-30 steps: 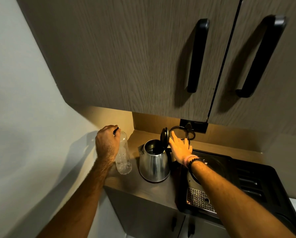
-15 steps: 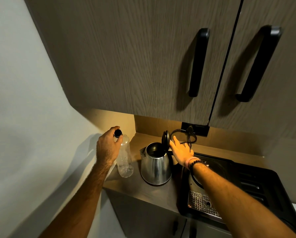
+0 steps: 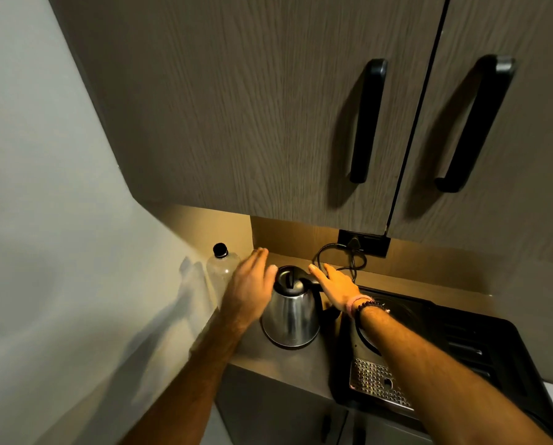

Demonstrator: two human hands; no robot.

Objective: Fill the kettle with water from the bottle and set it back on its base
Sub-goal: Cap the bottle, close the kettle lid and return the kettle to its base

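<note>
Both grips loose, left hand (image 3: pixel 249 290) and right hand (image 3: pixel 334 284) flank one lidded kettle (image 3: pixel 291 313); one capped bottle (image 3: pixel 220 268) stands beside.

View: head camera, one only, so we have no second view to share ground with. Position: worn on our head, above the desk (image 3: pixel 288 361) and close to it, within arm's reach. Facing: forward and down, wide-angle, edges bowed. Upper frame: grey-brown wood-grain wall cabinet doors (image 3: pixel 268 107) with black bar handles, seen from below. Lower centre: brushed steel electric kettle with black lid (image 3: pixel 291 313), near. Left edge: pale plain wall (image 3: pixel 44 187). Lower right: black drip-tray appliance with perforated metal grille (image 3: pixel 429 348). Both our forearms enter from the bottom edge.
</note>
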